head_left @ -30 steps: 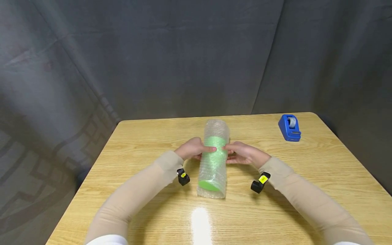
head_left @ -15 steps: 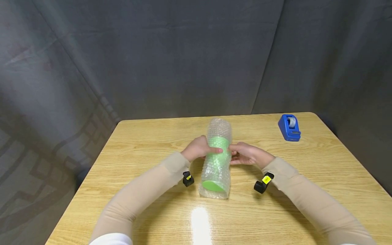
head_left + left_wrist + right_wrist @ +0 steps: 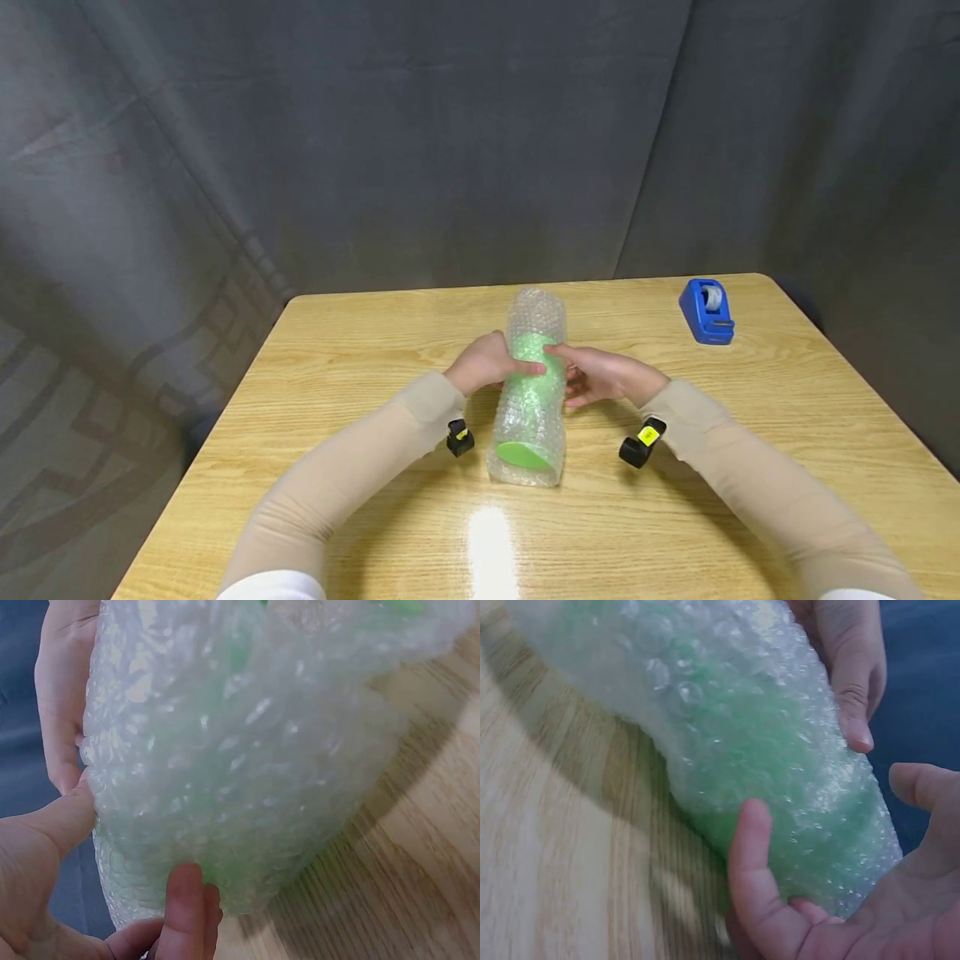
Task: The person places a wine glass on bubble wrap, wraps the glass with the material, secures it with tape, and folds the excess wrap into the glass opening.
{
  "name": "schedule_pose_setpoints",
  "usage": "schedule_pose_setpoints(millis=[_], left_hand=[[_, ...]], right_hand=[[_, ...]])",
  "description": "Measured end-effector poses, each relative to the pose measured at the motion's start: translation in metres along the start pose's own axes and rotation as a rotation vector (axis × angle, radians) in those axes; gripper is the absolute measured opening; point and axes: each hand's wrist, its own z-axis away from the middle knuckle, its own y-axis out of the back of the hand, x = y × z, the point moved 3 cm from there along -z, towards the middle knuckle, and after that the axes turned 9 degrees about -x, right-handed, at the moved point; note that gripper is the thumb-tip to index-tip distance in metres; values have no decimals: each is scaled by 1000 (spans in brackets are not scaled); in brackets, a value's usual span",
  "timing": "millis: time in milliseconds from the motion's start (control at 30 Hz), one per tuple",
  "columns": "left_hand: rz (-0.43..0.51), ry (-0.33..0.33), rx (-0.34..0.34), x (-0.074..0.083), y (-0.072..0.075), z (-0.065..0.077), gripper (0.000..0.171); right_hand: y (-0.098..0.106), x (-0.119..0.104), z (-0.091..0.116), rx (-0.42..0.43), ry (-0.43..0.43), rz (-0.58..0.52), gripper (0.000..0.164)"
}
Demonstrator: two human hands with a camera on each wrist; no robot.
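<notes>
A green cylinder-like object in bubble wrap [image 3: 528, 400] lies lengthwise on the wooden table. Its near end shows a green oval [image 3: 522, 456] through the wrap, and loose wrap extends past both ends. My left hand [image 3: 483, 363] grips it from the left, thumb across the top, fingers partly hidden at the side. On the other side is my right hand [image 3: 603, 373], its thumb over the top and its fingers loosely spread against the wrap. In the right wrist view, that hand's thumb [image 3: 919, 784] is lifted off the bubble wrap [image 3: 742, 742], while a finger [image 3: 754, 847] touches the side.
A blue tape dispenser [image 3: 707, 312] with a roll of clear tape stands at the table's back right. Behind the wooden table [image 3: 360, 333] hangs a dark grey curtain [image 3: 450, 150]. Small black cameras [image 3: 460, 437] sit on both wrists.
The wrapped roll and both hands shifted slightly right, then stopped. Since then my right thumb has moved up and left over the top of the wrap, and the right fingers have spread.
</notes>
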Motion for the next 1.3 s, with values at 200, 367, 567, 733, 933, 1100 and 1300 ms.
schedule_pose_setpoints(millis=[200, 367, 567, 733, 933, 1100, 1300], left_hand=[[3, 12, -5, -1, -1, -1, 59], [7, -3, -4, -2, 0, -1, 58], [67, -33, -56, -8, 2, -2, 60], [192, -10, -176, -13, 8, -3, 44], [329, 30, -239, -21, 12, -6, 25], [359, 90, -243, -29, 8, -9, 27], [375, 133, -279, -37, 5, -13, 45]], right_hand=[[-3, 1, -5, 12, -2, 6, 46], [-3, 0, -8, 24, 8, 16, 52], [-4, 0, -10, 33, 19, 16, 61], [-6, 0, -8, 57, 30, 8, 59], [-5, 1, -8, 63, 35, 1, 62], [-5, 3, -8, 49, 43, -2, 65], [-4, 4, -8, 36, 47, 6, 62]])
